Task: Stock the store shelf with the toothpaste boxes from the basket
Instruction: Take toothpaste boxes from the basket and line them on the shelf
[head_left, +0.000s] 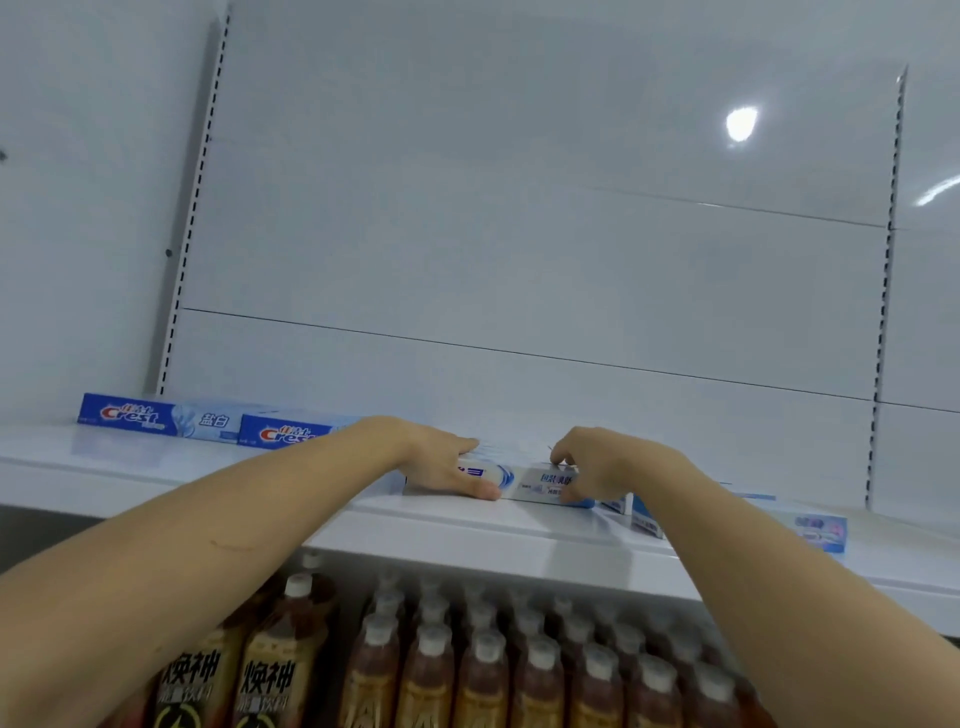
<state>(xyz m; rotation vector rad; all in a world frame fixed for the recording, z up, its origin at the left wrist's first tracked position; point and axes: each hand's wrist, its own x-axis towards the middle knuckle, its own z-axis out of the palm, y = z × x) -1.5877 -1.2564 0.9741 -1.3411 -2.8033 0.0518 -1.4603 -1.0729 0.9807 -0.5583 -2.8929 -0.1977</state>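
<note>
A white and blue toothpaste box (524, 480) lies lengthwise near the front of the white shelf (441, 525). My left hand (447, 460) grips its left end, thumb on the front face and fingers over the top. My right hand (597, 462) holds its right end the same way. Two blue Crest boxes stand on the shelf to the left, one at the far left (156, 417) and one (285, 431) partly hidden by my left forearm. More boxes (815, 530) lie at the right, behind my right forearm. The basket is out of view.
The shelf's white back panel (519, 234) rises behind, with slotted uprights (192, 218) at each side. Below the shelf stand rows of brown drink bottles (483, 670) with white caps. Bare shelf surface shows behind the held box.
</note>
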